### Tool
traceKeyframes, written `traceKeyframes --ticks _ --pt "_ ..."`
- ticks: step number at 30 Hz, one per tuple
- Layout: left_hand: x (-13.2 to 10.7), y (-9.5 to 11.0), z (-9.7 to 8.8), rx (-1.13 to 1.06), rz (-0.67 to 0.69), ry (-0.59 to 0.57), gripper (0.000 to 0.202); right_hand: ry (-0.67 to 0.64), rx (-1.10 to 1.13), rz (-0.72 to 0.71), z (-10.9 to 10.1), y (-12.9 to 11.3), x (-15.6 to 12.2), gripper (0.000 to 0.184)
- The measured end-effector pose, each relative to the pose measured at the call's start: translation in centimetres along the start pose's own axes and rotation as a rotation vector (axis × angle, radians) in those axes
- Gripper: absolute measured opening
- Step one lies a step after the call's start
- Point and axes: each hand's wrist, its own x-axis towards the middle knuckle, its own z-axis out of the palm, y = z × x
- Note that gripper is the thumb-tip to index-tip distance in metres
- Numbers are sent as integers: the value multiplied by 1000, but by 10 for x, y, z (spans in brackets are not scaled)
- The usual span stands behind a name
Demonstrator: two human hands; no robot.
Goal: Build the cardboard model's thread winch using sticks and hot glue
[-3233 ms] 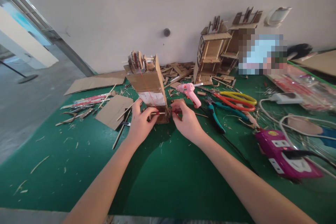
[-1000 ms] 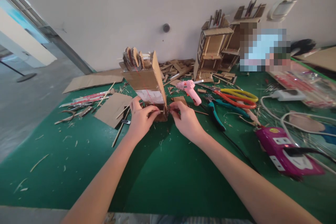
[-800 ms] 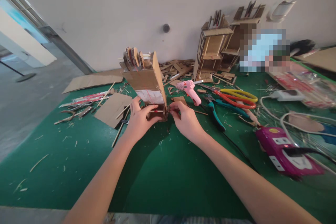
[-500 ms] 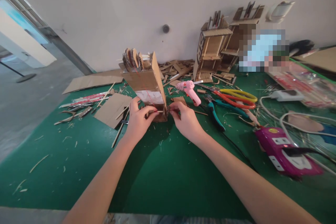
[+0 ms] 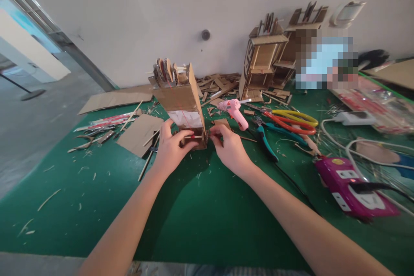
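Both hands at cardboard tower (image 5: 181,99) base — left hand (image 5: 170,148) steadies it, right hand (image 5: 228,146) pinches stick (image 5: 194,137) — glue gun (image 5: 235,113) behind.

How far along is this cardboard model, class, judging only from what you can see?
Done: the cardboard tower stands upright with discs at its top and a red thread down its front. In hand: the left hand and right hand pinch a thin stick at its base. Left: cannot tell; the pink glue gun lies unused.

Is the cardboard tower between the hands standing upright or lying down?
Upright: the cardboard tower stands on the green table, held at its base.
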Motion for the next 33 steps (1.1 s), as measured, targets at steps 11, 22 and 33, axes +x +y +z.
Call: traceKeyframes --ticks 11,22,33 --pt "2 6 -1 40 -7 -9 9 10 21 -11 1 0 0 15" --pt "2 6 -6 29 -48 -99 28 -8 45 -16 2 2 -2 17" --pt "5 10 -3 -75 -76 -18 13 10 23 -15 3 -4 -2 12"
